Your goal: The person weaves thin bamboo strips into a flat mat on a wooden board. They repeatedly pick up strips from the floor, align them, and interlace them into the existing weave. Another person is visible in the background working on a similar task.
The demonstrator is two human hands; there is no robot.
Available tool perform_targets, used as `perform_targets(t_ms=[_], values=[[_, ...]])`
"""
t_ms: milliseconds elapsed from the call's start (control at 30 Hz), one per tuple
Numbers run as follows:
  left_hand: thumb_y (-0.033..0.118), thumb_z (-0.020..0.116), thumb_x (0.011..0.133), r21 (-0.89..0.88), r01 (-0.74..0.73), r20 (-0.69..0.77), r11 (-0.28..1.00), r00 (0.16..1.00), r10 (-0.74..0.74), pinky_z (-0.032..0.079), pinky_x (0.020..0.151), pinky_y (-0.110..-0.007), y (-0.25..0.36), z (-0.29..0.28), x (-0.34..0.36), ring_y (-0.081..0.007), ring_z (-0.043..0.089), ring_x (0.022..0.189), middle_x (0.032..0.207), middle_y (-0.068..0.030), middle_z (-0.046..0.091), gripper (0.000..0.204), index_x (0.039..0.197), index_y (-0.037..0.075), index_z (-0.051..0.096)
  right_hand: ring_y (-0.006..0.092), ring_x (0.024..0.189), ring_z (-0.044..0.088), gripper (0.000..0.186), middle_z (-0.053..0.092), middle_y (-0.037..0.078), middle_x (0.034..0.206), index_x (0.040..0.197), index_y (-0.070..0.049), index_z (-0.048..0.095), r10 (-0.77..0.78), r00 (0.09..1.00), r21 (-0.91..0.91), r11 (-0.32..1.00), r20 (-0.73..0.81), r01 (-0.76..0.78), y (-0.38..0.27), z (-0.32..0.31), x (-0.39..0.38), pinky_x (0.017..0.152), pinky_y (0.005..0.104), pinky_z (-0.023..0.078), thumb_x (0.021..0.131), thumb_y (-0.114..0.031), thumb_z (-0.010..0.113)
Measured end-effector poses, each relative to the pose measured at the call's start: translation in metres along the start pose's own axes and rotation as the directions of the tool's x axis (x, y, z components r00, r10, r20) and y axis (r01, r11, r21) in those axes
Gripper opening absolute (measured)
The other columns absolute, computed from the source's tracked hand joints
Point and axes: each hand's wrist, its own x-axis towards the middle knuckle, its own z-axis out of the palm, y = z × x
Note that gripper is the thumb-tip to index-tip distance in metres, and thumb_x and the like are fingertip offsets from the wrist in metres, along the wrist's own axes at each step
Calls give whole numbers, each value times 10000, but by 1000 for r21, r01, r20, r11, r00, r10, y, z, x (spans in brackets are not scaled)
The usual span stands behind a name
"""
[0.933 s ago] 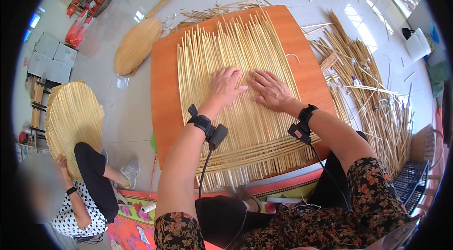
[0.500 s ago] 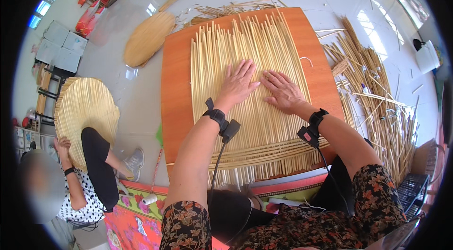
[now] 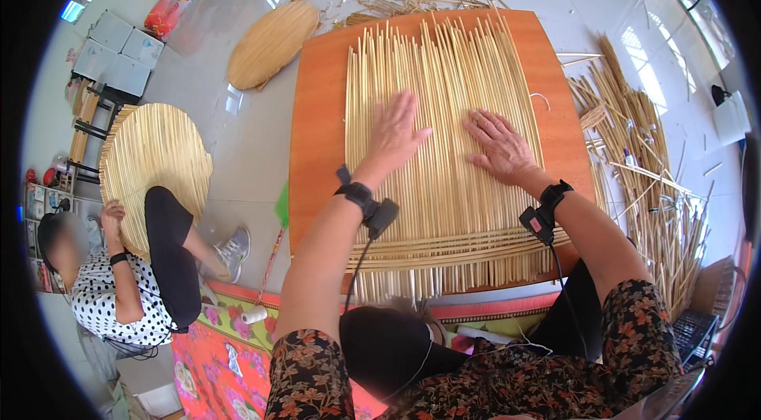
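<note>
A mat of pale, straight plant stalks [image 3: 444, 198] lies side by side on an orange-brown board [image 3: 320, 143]. The stalks' far ends are uneven. Several long thin strips [image 3: 468, 244] cross them near the board's front edge. Flat over the left half of the stalks is my left hand [image 3: 396, 133], slightly blurred, with its thumb held out; whether its palm touches them I cannot tell. My right hand [image 3: 502, 147] rests on the right half, palm down, fingers spread. Neither hand grips anything.
Loose stalks [image 3: 642, 150] are heaped on the floor at right. A fan-shaped piece with a handle [image 3: 273, 40] lies beyond the board's left corner. At left, a seated person [image 3: 119, 293] holds an oval stalk panel [image 3: 158, 166]. A white thread spool [image 3: 254, 315] lies near the board.
My left hand has shifted left over the stalks, so the gap between my hands is wider. My right hand stays on the right half. The whole view has shifted slightly.
</note>
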Motion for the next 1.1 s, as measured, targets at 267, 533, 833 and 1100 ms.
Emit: perform_targets(t_ms=[267,533,833,1100], values=[[541,465,998,27,215,-74,976,974,-213,125,1233,-547,-56,-5,-52,-331,142,1541,1647,-209,199,819,1549,-27,253,261,1515,232,727,310,101,1619,1563,-134,318,-1,1000,6,1000,9,1,-3,0,1,1259,414,165,996,-575,426],[562,444,1000,104,256,-21,961,967,-255,80,1233,-566,-51,-8,-49,-304,125,1549,1657,-181,193,831,1560,-18,243,260,1516,232,717,319,102,1615,1536,-114,366,-5,1000,43,999,-26,6,3,-1,1,1255,416,173,974,-541,495],[586,419,1002,86,260,43,962,963,-264,77,1222,-595,-48,-6,-47,-290,79,1560,1681,-152,122,837,1591,32,201,261,1507,254,712,337,106,1604,1535,-112,373,-14,995,84,996,-94,22,7,7,-5,1251,417,187,977,-532,513],[640,453,973,125,293,301,948,899,-318,131,1209,-606,-60,-63,-40,-315,173,1538,1657,-165,207,873,1566,24,272,313,1416,397,516,437,132,1524,1394,-140,556,8,997,146,989,-71,3,39,-82,-44,1155,428,359,996,-468,521]])
